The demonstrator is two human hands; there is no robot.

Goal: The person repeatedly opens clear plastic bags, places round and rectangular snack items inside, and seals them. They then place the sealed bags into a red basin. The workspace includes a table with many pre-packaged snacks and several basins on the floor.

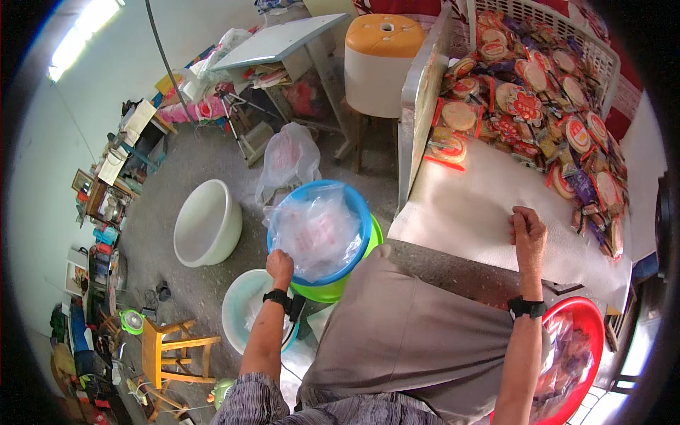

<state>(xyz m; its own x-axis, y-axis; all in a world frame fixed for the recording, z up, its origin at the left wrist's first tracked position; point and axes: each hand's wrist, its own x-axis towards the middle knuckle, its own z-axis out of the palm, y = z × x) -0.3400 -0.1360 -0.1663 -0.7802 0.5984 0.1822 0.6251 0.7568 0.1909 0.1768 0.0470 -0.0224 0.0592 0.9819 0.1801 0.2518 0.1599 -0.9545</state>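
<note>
My left hand is curled at the near left rim of a blue basin. Clear plastic bags with red print are heaped in that basin, beside the hand. Whether my fingers grip a bag or the rim is hidden. Over the pale sheet covering the table, my right hand has its fingers curled in, and nothing shows in it. Beyond and to the right of it lies a large pile of individually wrapped snacks, round crackers and small purple or yellow packets among them.
A red basin with filled clear bags stands by my right side. Below the blue basin is a green tub; a pale basin with plastic is at its left. On the floor are a white basin and a wooden stool.
</note>
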